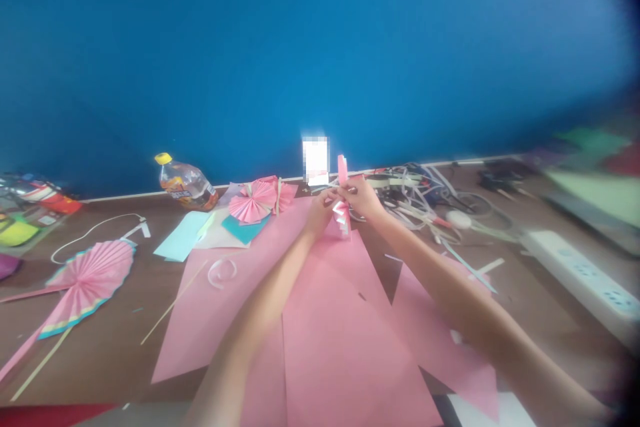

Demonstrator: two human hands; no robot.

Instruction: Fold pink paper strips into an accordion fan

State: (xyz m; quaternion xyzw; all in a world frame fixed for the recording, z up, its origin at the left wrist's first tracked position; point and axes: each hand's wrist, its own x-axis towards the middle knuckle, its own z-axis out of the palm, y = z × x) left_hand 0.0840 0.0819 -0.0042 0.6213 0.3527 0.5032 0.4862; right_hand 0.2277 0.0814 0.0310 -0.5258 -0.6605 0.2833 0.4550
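A narrow stack of folded pink paper [343, 167] stands upright in front of me, above large pink sheets [350, 340]. My right hand [364, 198] pinches it around its middle. From the left, my left hand [321, 211] meets it there with closed fingertips, close to the right fingertips. A thin white curled strip [341, 215] hangs below the fingers against the folded paper. The fingertips are small and blurred, so exactly what the left ones pinch is hard to make out.
At left lie a pleated pink paper fan [93, 283] and a tilted bottle [185, 183] with a yellow cap. Pink rosettes [253, 201] rest on coloured papers. Tangled cables [420, 197] and a white power strip [583, 273] occupy the right. A blue wall [300, 47] rises behind.
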